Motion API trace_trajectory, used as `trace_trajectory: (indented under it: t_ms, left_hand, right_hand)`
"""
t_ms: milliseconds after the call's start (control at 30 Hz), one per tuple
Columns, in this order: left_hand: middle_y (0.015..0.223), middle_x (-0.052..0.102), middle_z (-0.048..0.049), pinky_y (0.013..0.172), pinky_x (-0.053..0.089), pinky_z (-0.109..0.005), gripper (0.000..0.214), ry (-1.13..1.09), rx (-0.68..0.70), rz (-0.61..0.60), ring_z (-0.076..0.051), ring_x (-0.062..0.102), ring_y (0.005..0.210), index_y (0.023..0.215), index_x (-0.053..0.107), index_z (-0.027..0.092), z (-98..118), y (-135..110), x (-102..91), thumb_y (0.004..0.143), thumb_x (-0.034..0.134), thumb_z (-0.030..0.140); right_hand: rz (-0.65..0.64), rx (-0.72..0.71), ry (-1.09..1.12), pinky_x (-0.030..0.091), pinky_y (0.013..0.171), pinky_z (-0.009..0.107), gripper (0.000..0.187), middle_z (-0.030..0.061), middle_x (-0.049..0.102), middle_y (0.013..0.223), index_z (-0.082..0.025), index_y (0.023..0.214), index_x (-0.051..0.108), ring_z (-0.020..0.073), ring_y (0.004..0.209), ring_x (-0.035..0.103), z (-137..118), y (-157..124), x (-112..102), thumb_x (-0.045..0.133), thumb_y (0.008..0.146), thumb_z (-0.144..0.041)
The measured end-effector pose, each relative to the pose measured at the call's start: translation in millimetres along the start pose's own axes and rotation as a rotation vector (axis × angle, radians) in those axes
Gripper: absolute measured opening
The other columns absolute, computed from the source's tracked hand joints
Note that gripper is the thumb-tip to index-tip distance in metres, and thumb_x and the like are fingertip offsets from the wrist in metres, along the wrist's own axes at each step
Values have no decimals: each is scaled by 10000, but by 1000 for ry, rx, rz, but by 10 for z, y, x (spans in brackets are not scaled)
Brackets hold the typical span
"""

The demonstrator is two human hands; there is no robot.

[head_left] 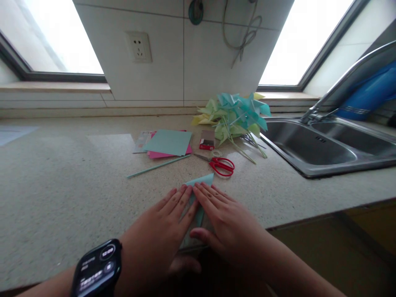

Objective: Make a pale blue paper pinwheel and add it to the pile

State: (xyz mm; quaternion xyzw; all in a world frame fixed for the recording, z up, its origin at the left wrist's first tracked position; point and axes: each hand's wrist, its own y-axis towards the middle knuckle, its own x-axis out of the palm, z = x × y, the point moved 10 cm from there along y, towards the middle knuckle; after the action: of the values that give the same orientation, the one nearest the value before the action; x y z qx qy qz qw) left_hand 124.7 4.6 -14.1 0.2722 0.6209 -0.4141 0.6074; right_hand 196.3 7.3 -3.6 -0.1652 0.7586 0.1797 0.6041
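A light teal sheet of paper [202, 180], folded to a point, lies at the front edge of the speckled counter [62, 181]. My left hand [161, 231] lies flat on its left half, fingers stretched out and pressing down. A black smartwatch [97, 266] sits on that wrist. My right hand [225, 225] lies flat on the paper's right half, fingers extended, thumb tucked toward the middle. The fingertips of both hands meet near the paper's point. Most of the paper is hidden under the hands.
Behind the hands lie red-handled scissors [221, 165], a thin teal stick [157, 166], a stack of teal and pink paper [168, 143] and a small red box [207, 140]. A pile of paper pinwheels [236, 117] sits beside a steel sink [321, 148] with a tap [343, 78].
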Motion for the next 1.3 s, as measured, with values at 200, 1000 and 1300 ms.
trace_trajectory:
  t_ms: [200, 1000, 1300]
  left_hand:
    - [1600, 89, -322, 1171, 296, -603, 1310, 10, 26, -130, -464, 142, 1477, 1597, 192, 129, -38, -18, 6, 603, 765, 759]
    - [1237, 668, -137, 934, 585, -483, 178, -90, 78, 368, -287, 666, 1095, 1101, 661, 147, -239, 31, -290, 992, 530, 199]
    - [1366, 613, -170, 1063, 521, -468, 212, -162, 59, 290, -302, 600, 1253, 1141, 626, 137, -188, 32, -264, 967, 564, 240]
  right_hand:
    - [-9, 2, 15, 326, 1213, 472, 774, 142, 362, 1591, -93, 1533, 395, 284, 1474, 360, 42, 13, -32, 467, 970, -619]
    - [221, -154, 30, 499, 1084, 516, 404, 101, 626, 1411, -142, 1334, 602, 284, 1261, 608, -141, -152, -173, 584, 962, -298]
    - [279, -28, 59, 489, 1101, 507, 393, 150, 609, 1419, -114, 1341, 590, 291, 1332, 553, -58, -146, -244, 526, 970, -228]
